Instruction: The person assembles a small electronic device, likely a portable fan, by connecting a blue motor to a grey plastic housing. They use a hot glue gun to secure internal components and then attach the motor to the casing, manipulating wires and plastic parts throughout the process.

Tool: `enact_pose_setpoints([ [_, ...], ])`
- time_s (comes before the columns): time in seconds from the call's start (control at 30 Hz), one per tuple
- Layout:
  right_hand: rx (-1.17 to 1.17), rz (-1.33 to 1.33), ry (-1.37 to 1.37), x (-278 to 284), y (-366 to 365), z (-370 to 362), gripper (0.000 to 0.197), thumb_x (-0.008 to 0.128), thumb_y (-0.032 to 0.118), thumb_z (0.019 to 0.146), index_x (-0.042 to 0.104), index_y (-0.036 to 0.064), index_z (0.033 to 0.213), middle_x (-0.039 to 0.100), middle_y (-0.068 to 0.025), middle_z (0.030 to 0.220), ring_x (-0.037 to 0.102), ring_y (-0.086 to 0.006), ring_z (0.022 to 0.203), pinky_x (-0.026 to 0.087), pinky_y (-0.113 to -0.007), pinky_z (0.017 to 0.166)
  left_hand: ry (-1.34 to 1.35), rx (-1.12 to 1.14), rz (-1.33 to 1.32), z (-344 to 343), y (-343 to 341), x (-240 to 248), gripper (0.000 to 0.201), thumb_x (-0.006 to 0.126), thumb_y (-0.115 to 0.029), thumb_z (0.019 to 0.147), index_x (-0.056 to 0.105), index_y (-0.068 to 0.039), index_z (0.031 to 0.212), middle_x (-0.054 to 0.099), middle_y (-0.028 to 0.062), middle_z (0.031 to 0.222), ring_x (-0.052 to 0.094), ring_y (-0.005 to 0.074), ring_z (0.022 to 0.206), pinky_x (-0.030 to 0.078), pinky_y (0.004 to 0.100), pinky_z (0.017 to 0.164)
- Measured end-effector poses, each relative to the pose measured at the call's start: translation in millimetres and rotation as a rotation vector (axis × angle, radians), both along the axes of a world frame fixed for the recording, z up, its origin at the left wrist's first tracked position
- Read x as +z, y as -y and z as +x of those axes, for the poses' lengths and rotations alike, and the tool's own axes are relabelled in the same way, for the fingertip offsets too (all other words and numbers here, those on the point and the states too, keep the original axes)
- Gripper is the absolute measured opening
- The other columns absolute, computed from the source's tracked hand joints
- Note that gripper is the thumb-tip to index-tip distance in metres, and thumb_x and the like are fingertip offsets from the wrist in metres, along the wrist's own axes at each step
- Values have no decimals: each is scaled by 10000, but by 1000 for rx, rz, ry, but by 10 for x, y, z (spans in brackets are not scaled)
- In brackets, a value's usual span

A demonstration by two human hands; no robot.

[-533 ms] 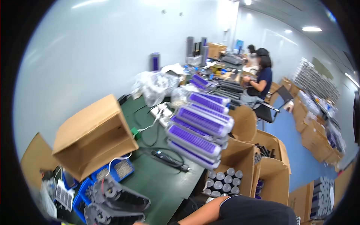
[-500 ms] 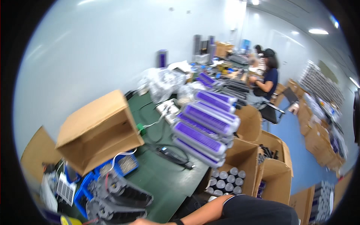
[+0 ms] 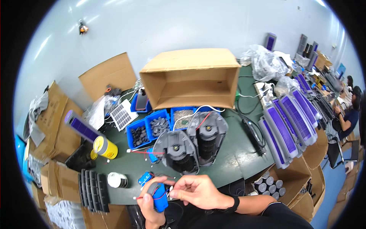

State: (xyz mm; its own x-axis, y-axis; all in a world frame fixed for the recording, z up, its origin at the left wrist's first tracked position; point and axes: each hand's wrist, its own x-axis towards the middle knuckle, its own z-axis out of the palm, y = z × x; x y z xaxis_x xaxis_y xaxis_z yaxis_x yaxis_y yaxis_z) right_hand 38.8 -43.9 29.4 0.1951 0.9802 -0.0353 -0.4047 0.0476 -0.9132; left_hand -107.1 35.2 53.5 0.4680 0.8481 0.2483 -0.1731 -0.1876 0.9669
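Note:
Near the table's front edge, my left hand (image 3: 152,215) is closed round a blue battery pack (image 3: 160,198) with a dark rounded part on top and red and black wires. Just to its right, my right hand (image 3: 204,194) pinches a small white connector (image 3: 171,189) on the pack's wires, its fingertips partly hiding it. A second blue pack (image 3: 145,178) lies on the table just beyond my left hand. Farther in stand two grey plastic housings (image 3: 176,150) with black insides, side by side; a red wire (image 3: 143,152) stretches left from the nearer one.
Blue bins (image 3: 138,136) of small dark parts sit behind the housings, below an open cardboard box (image 3: 190,86). Purple-and-grey units (image 3: 286,128) are stacked at right. To the left are a yellow can (image 3: 105,147), a white can (image 3: 117,180) and black ribbed strips (image 3: 92,191). A co-worker (image 3: 347,114) sits far right.
My view has swung left, from the right part of the room to the bench. Both hands are now in sight with the battery pack; before, only one forearm and part of a hand showed.

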Motion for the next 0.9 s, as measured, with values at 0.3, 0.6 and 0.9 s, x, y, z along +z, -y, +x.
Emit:
enact_pose_setpoints([
  [0.3,149,-25,87,125,26,162,196,705,191,1056,709,-3,1029,721,-26,839,630,-46,660,505,-218,555,-49,-78,-26,-53,17,160,684,362,-484,1058,630,114,1256,748,243,1046,725,278,917,561,380,866],
  [0.6,-389,347,680,620,185,570,93,791,69,946,743,-8,967,743,-94,873,662,-125,687,525,-274,598,-54,-69,-157,-134,-29,337,764,305,-594,1062,580,95,1246,730,289,971,756,380,804,641,467,765],
  [0.9,-313,405,1445,1199,-261,1666,168,693,35,890,717,6,1055,710,-161,1047,656,-365,1018,528,-455,907,-26,-223,-10,81,-217,1520,768,289,-586,1072,585,116,1170,719,297,910,754,360,693,652,421,626],
])
